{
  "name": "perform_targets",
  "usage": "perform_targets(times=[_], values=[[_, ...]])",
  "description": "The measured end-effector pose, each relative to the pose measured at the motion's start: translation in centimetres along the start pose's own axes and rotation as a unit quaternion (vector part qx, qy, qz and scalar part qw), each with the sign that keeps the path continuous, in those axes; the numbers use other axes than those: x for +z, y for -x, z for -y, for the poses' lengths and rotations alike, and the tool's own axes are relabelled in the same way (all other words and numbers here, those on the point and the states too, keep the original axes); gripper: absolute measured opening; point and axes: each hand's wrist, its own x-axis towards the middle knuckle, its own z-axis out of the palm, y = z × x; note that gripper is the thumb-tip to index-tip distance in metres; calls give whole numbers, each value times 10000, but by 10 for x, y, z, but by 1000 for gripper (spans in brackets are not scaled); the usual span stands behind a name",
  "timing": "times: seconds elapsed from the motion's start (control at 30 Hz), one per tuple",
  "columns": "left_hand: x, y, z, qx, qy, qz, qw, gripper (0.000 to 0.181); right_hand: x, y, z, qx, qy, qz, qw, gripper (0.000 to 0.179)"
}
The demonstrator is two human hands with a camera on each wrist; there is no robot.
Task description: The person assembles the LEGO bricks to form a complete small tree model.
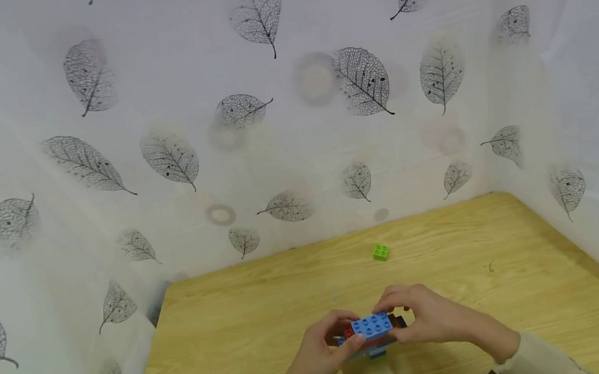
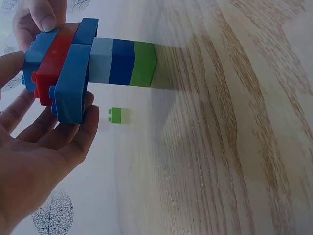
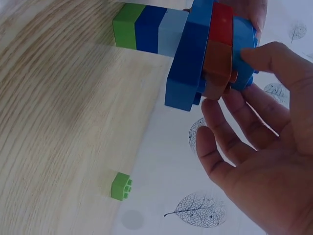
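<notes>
A stack of toy building bricks stands upright on the table between the two hands. Its narrow column has a green brick at the bottom, then a dark blue brick and a light blue brick. Wider blue bricks lie across the column, beneath a red brick and a brown brick. On top sits a blue brick. The left hand grips that top brick from the left, its fingers reaching round the far side. From the right, the right hand pinches it between thumb and fingers.
One small green brick lies alone on the wooden table, beyond the hands. A white cloth printed with dark leaves hangs behind the table and along both sides.
</notes>
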Motion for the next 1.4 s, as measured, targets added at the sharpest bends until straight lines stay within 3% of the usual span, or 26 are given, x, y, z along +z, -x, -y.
perform_targets(times=[0.2, 0.37, 0.5, 0.77, 1.03, 1.4], values=[[1, 1, 0, 91, -60, -70, 9999, 26, -8, -4, -20, 380, -15, -729, 9966, 26], [1, 1, 0, 181, -256, -46, 9995, 32, -18, -15, -51, 1013, 102, -1387, 9851, 25], [2, 0, 1, 322, -354, -26, 9989, 36, -24, -22, -73, 1388, 215, -1633, 9765, 30], [4, 1, 2, 391, -420, -33, 9983, 35, -24, -37, -96, 1728, 328, -1695, 9697, 43], [4, 0, 0, 228, -456, -2, 9987, 37, -22, -50, -116, 2234, 315, -1760, 9582, 50], [3, -2, -6, 173, -511, -24, 9985, 34, -15, -58, -140, 2395, 213, -1771, 9544, 53]])
